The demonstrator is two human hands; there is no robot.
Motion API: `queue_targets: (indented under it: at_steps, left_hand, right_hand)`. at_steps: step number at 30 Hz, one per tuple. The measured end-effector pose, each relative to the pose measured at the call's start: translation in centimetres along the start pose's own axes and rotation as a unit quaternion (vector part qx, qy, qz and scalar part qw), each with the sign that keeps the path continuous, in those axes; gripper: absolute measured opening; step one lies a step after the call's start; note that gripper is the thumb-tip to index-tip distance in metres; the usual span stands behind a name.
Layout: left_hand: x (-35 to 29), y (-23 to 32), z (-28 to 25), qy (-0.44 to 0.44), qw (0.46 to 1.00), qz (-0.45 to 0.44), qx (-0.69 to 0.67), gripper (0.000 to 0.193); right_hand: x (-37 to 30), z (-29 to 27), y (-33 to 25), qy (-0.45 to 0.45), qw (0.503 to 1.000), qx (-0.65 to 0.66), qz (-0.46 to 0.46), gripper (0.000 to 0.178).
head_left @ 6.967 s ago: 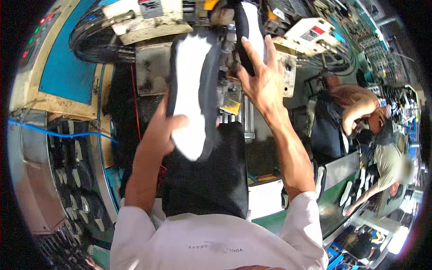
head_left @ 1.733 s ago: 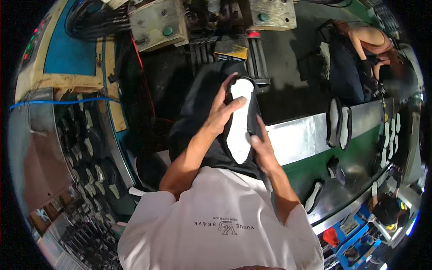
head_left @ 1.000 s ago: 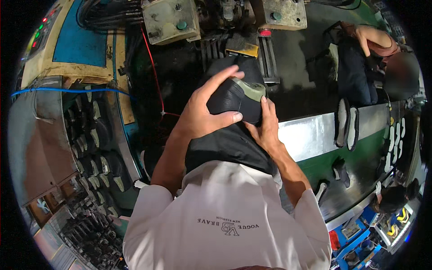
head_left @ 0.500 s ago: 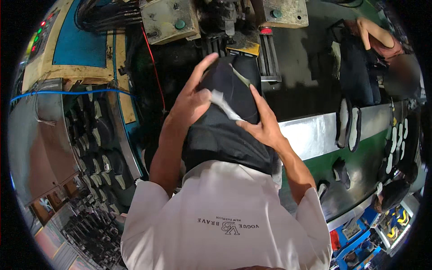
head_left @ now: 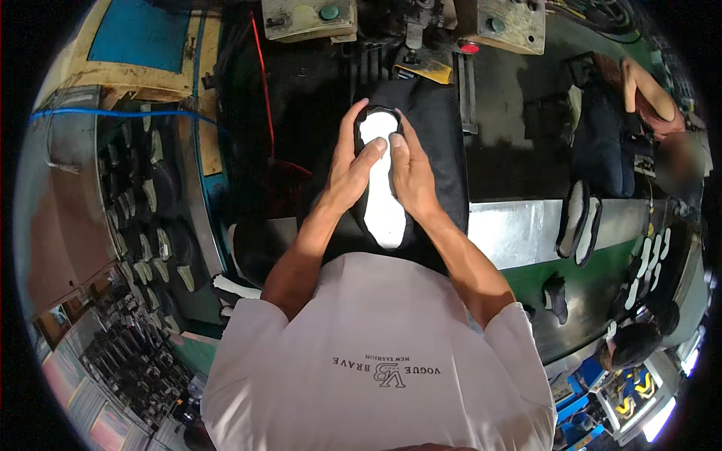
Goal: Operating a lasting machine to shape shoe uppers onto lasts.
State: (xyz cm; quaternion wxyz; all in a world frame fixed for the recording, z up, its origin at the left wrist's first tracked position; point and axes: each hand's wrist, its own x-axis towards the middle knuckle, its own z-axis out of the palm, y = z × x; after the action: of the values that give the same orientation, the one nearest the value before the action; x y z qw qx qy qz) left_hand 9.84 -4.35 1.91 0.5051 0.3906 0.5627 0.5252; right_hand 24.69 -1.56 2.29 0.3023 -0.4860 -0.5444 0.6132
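Observation:
A dark shoe [head_left: 385, 197] lies bottom up between my hands over my lap, its white sole side facing me. My left hand [head_left: 350, 171] is wrapped around its left edge, thumb pressed on the white surface. On the opposite edge, my right hand [head_left: 412, 174] grips it the same way, and its thumb also rests on the white. The fingers of both hands curl partly out of sight beneath the shoe. Under it is dark cloth [head_left: 436, 158] across my legs.
Ahead stands a machine with two button boxes [head_left: 310, 19] and a yellow part [head_left: 434, 71]. Several dark shoes [head_left: 156, 192] fill the left side. Two shoes [head_left: 579, 224] sit on a metal ledge by a green belt [head_left: 515, 301]. At far right, a co-worker's arm [head_left: 650, 94] shows.
The shoe has turned so that its white underside faces up and its length points away from me. My hands have come closer together around it. The view has shifted slightly.

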Motion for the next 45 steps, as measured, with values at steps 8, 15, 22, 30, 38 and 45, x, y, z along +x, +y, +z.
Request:
queue_targets:
  at_steps: [8,15,22,30,38,45]
  left_hand:
    - [2.4,-2.9,-4.2,0.162,0.978,-0.100,-0.081,0.063]
    - [5.6,-6.3,-9.9,0.229,0.950,-0.027,0.211,0.036]
    - [5.9,-6.0,-9.4,0.122,0.991,-0.047,-0.037,0.033]
    - [5.9,-5.5,-7.8,0.169,0.981,-0.040,0.084,0.030]
    - [10.8,-3.7,-4.6,-0.073,0.960,0.055,0.263,0.042]
    - [32.3,12.7,5.7,0.072,0.993,0.098,0.003,0.068]
  right_hand:
    - [-5.9,1.8,0.7,-0.137,0.851,-0.476,-0.175,0.091]
    - [-4.7,1.8,0.0,-0.140,0.799,-0.534,-0.237,0.082]
    - [-4.9,0.7,0.8,-0.138,0.785,-0.536,-0.280,0.074]
    - [-4.5,-1.3,1.3,-0.161,0.804,-0.502,-0.275,0.078]
    - [-5.7,-6.5,-0.2,-0.129,0.884,-0.411,-0.181,0.072]
    - [-2.6,-14.3,-6.3,0.150,0.840,-0.478,-0.208,0.064]
